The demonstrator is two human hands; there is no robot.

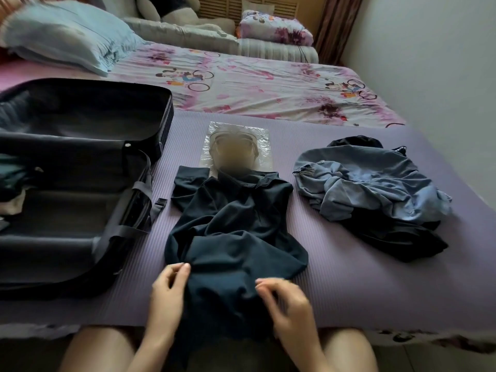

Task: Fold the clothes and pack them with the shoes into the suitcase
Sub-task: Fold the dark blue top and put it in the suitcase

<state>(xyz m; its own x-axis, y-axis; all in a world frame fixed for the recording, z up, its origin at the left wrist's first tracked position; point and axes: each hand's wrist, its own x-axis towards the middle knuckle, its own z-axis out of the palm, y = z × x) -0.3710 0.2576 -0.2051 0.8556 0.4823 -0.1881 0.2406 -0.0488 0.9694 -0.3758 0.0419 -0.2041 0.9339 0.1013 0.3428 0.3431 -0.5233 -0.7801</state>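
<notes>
A dark navy polo shirt (230,224) lies rumpled on the purple mat (349,285), collar away from me and hem hanging over the near edge. My left hand (169,285) pinches the shirt's left side. My right hand (284,299) rests on the lower right part with fingers curled into the fabric. A clear plastic bag (236,146) holding shoes lies just beyond the collar. To the right is a heap of blue denim (367,183) on top of black clothing (397,240). The open black suitcase (80,200) lies at the left.
Some clothes (10,189) show at the suitcase's left side, and its straps and buckle (159,204) spill onto the mat. Beyond the mat are a patterned bedsheet (268,87), a blue pillow (67,36) and a folded quilt (273,30). A wall stands at the right.
</notes>
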